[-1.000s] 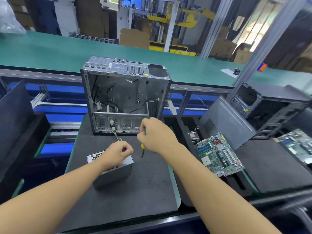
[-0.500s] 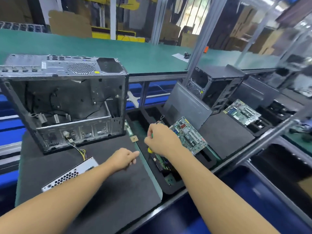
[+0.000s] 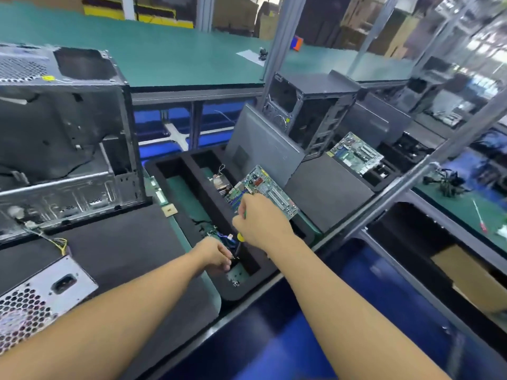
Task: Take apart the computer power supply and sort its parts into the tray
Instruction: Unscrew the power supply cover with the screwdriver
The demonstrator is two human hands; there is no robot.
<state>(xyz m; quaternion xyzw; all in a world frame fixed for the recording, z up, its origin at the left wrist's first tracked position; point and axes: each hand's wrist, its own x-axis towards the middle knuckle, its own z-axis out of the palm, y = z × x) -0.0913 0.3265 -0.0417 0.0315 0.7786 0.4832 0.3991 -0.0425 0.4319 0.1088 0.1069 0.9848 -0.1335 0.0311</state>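
Across from me runs a long green workbench, its front edge trimmed in grey metal. Slanting aluminium posts rise from it and out of view. Behind the bench stand stacked cardboard boxes and a yellow-and-black structure — all a little blurred. Bright light glints off glossy panels at the upper right. Down by my knees lies a deep blue surface — floor or lower shelf, I cannot tell.

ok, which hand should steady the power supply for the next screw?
Left, probably. The power supply lies on the mat on the person's left, and the left hand, at the tray, is nearer. The right hand grips the screwdriver.
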